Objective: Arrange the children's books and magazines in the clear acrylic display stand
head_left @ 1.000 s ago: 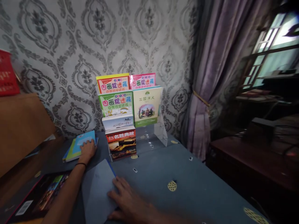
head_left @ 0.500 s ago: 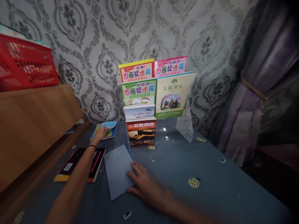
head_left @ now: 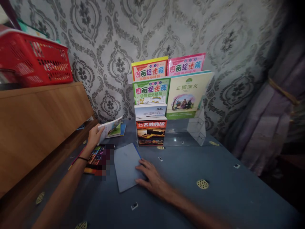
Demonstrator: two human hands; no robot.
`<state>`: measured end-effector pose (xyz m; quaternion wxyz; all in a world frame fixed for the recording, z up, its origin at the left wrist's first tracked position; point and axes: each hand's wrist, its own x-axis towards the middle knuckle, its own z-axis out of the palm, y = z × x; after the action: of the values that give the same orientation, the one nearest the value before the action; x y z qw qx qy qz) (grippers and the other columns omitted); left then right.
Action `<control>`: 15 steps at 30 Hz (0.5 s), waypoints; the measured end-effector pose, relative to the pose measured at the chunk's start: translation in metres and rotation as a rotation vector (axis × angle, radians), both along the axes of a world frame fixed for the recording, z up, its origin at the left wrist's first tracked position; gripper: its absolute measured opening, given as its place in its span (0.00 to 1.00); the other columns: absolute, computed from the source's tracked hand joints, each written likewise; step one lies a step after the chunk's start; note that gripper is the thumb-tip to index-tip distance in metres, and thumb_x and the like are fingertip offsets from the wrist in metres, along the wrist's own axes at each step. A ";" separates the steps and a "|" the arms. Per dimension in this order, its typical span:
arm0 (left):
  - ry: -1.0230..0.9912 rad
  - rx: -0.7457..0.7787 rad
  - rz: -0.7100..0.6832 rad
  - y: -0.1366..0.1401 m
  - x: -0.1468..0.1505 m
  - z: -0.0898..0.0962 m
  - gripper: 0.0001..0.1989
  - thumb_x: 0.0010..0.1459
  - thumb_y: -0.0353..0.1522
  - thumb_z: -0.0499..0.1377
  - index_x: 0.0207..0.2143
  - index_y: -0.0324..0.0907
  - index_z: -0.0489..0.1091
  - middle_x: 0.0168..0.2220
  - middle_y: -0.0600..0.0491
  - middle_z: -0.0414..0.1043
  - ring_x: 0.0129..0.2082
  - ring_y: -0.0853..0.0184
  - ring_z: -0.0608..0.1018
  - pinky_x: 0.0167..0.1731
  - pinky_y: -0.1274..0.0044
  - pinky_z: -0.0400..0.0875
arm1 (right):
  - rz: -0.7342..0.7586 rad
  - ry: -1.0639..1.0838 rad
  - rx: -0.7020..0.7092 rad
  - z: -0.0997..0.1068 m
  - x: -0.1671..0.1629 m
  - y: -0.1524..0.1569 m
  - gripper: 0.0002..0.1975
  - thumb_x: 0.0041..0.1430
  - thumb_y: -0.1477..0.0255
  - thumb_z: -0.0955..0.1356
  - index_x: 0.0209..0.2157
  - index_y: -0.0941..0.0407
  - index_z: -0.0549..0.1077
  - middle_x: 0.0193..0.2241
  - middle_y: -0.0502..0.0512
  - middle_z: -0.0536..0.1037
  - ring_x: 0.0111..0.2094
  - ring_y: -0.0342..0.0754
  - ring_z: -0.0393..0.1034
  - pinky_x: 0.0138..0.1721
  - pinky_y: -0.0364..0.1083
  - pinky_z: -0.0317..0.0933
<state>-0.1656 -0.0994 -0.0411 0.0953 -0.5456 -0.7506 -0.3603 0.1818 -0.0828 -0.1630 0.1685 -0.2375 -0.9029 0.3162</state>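
Note:
My left hand [head_left: 94, 136] is closed on the edge of a thin pale book [head_left: 111, 126], tilted up over a small pile. Beneath it a green book [head_left: 115, 131] lies on a blue one [head_left: 123, 129]. A dark book [head_left: 97, 156] with a colourful cover is partly hidden under my left forearm. My right hand [head_left: 151, 176] rests with spread fingers on the right edge of a plain grey-blue book [head_left: 127, 167] lying flat on the table. Behind it stands a clear acrylic rack [head_left: 197, 132] holding several upright books, among them a red-titled one [head_left: 152, 132] at the lower left.
A red plastic basket [head_left: 45, 58] sits on a wooden cabinet [head_left: 45, 121] along the left side. The table's blue cloth [head_left: 181, 190] has pineapple prints. Patterned wallpaper [head_left: 111, 70] rises behind the rack, and a tied curtain [head_left: 259, 127] hangs at the right.
My left hand has lifted the pale book from the pile and drawn it left and nearer, tilting it. The right hand stays on the grey-blue book. The view has shifted slightly left.

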 end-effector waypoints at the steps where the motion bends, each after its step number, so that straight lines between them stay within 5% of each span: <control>1: -0.023 0.063 -0.018 -0.010 0.006 0.004 0.20 0.61 0.46 0.49 0.32 0.40 0.70 0.27 0.55 0.70 0.28 0.67 0.70 0.29 0.79 0.63 | -0.003 0.019 -0.004 -0.002 0.000 0.001 0.29 0.64 0.57 0.68 0.60 0.58 0.70 0.67 0.69 0.61 0.69 0.61 0.50 0.68 0.61 0.47; 5: -0.056 0.215 -0.057 -0.052 0.038 0.016 0.19 0.62 0.46 0.52 0.33 0.41 0.71 0.27 0.56 0.70 0.29 0.68 0.70 0.30 0.79 0.63 | -0.020 0.084 -0.066 -0.007 0.001 0.003 0.31 0.64 0.56 0.67 0.63 0.57 0.66 0.67 0.67 0.61 0.69 0.59 0.51 0.68 0.62 0.47; 11: -0.036 0.221 -0.073 -0.101 0.082 0.034 0.15 0.59 0.44 0.55 0.33 0.42 0.73 0.26 0.57 0.73 0.26 0.69 0.71 0.28 0.79 0.65 | -0.169 0.346 -0.143 -0.007 0.000 0.005 0.42 0.62 0.57 0.68 0.71 0.54 0.48 0.70 0.66 0.54 0.70 0.58 0.49 0.68 0.63 0.46; 15: -0.120 0.169 -0.134 -0.106 0.104 0.048 0.15 0.59 0.44 0.54 0.28 0.43 0.69 0.20 0.59 0.66 0.21 0.70 0.67 0.22 0.80 0.61 | -0.164 0.531 -0.300 0.009 -0.004 0.000 0.44 0.56 0.52 0.72 0.67 0.55 0.58 0.65 0.66 0.63 0.64 0.60 0.59 0.64 0.62 0.55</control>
<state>-0.0616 -0.2057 0.0071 0.0717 -0.5622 -0.6836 -0.4599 0.1781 -0.0833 -0.1543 0.3865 -0.2408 -0.7484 0.4823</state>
